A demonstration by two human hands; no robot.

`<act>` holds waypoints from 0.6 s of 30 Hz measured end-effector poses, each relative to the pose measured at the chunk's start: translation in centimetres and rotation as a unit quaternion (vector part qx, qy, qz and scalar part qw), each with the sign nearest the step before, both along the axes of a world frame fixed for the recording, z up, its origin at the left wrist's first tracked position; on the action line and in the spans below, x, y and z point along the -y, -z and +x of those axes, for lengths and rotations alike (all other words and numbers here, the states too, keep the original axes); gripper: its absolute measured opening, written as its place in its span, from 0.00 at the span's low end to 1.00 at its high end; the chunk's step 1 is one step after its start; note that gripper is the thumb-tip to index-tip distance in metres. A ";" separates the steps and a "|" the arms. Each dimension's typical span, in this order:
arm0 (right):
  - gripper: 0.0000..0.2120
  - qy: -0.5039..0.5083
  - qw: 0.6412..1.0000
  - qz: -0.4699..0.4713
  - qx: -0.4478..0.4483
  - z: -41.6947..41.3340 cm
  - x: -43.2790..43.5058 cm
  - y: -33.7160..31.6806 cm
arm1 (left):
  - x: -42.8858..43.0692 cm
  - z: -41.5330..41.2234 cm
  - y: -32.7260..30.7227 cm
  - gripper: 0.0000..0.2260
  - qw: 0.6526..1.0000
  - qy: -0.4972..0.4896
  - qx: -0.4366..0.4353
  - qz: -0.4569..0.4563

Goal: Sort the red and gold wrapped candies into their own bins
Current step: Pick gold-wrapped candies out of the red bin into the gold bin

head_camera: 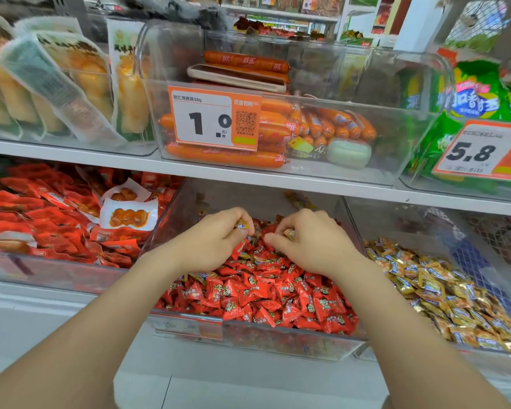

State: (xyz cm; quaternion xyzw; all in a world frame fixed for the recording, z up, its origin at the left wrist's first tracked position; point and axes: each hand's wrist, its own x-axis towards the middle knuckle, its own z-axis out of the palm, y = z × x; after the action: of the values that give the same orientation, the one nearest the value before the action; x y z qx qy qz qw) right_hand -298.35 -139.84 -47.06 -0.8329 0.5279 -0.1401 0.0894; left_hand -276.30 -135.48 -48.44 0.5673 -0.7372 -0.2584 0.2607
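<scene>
A clear bin (278, 343) on the lower shelf holds a heap of red wrapped candies (263, 296) with a few gold ones mixed in. To its right, a second clear bin (363, 354) is full of gold wrapped candies (434, 287). Both my hands are over the back of the red heap. My left hand (216, 237) pinches a gold candy (242, 225) between its fingertips. My right hand (310, 240) curls its fingers around another gold candy (289, 233).
A bin of red snack packets (42, 219) stands to the left. The white shelf (248, 175) above carries a clear bin of orange sausages (278, 128), a phone (236, 78) and price tags. Wire mesh (490, 255) lines the far right.
</scene>
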 end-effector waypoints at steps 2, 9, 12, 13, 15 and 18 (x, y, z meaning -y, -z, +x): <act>0.31 0.008 0.997 0.010 -0.081 0.8 0.1 0.0 | -0.4 0.5 -0.2 0.04 1.000 -0.004 -0.009 0.009; 0.28 -0.018 0.986 0.076 -0.146 2.5 1.1 -0.3 | -1.4 1.5 -0.9 0.14 1.000 -0.016 0.002 -0.008; 0.15 -0.020 0.992 0.103 -0.077 1.7 1.7 -0.1 | -1.8 2.1 -0.9 0.17 0.999 -0.050 -0.003 -0.016; 0.13 -0.018 0.992 0.111 -0.050 1.3 1.8 -0.2 | -1.9 2.4 -0.9 0.16 0.998 -0.059 -0.007 -0.016; 0.16 -0.024 0.994 0.107 -0.019 0.6 1.7 -0.5 | -2.3 2.8 -1.1 0.11 0.998 -0.068 -0.001 -0.009; 0.22 -0.026 0.998 0.058 -0.005 0.3 1.5 -0.7 | -3.1 3.0 -1.1 0.08 0.997 -0.054 0.049 -0.010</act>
State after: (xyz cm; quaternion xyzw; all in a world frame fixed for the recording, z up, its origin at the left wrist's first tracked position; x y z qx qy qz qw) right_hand -298.09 -141.34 -46.36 -0.8406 0.5134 -0.1025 0.1388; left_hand -273.29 -132.35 -47.30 0.6153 -0.7200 -0.2084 0.2440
